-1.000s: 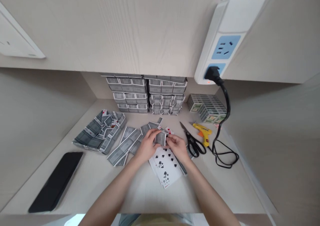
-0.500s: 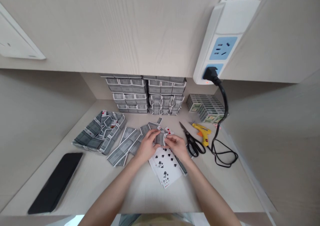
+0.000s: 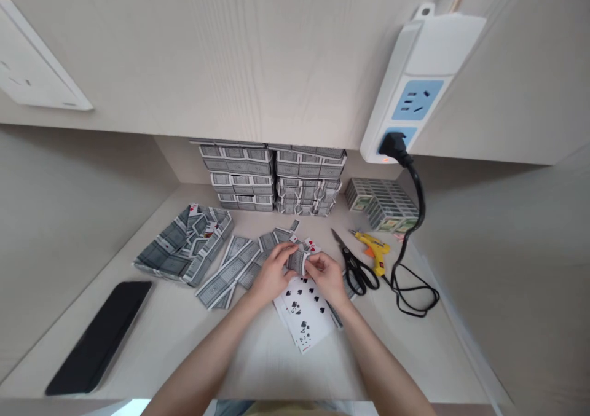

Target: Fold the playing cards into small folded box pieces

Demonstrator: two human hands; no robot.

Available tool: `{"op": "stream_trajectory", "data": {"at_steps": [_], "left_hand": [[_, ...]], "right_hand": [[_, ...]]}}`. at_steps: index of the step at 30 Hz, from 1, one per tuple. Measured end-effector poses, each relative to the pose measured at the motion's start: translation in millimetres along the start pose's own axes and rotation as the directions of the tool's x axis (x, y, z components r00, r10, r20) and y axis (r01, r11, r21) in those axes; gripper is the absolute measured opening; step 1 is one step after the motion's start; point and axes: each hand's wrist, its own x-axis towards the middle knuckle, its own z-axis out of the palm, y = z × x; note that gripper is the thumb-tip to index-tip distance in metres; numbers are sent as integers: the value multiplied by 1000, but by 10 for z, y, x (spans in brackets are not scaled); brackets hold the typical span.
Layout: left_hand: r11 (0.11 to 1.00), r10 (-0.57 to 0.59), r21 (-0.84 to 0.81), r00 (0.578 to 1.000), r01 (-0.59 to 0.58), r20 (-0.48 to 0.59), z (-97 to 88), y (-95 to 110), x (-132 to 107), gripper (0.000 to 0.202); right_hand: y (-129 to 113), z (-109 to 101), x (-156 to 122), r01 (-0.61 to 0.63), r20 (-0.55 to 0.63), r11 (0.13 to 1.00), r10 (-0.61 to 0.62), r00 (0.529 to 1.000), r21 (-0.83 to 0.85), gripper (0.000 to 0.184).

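Between my hands is a grey-backed playing card (image 3: 296,261) with white edges, which looks bent or folded. My left hand (image 3: 275,273) is closed on its left side, thumb below and fingers above. On the right edge, my right hand (image 3: 326,274) pinches it with thumb and fingertips. Spade cards (image 3: 306,314) lie face up just below my hands. Joined strips of grey-backed cards (image 3: 228,274) spread out to the left of them. A few cards with red hearts (image 3: 312,245) show behind my fingers.
A box made of cards (image 3: 184,244), holding folded pieces, sits left; a black phone (image 3: 99,336) lies nearer. Scissors (image 3: 357,268) and a yellow glue gun (image 3: 375,250) lie right, with a looping cord (image 3: 417,293). Card-covered boxes (image 3: 276,176) are stacked behind, under a power strip (image 3: 419,90).
The card between my hands has tilted and turned slightly, and my right fingers have shifted along its edge. The whole view has moved a little.
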Motion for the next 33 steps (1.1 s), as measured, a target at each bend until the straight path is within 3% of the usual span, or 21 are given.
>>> {"op": "stream_trajectory", "data": {"at_steps": [17, 24, 33], "left_hand": [[1000, 16, -14, 1000, -16, 10, 47, 8, -7, 60], [998, -8, 56, 997, 12, -76, 25, -1, -5, 58], [995, -13, 94, 995, 22, -94, 22, -22, -21, 56]], "right_hand": [[8, -21, -26, 190, -56, 919, -222, 973, -347, 14], [39, 2, -26, 73, 10, 985, -72, 997, -158, 26], [81, 30, -30, 107, 65, 990, -102, 993, -88, 32]]}}
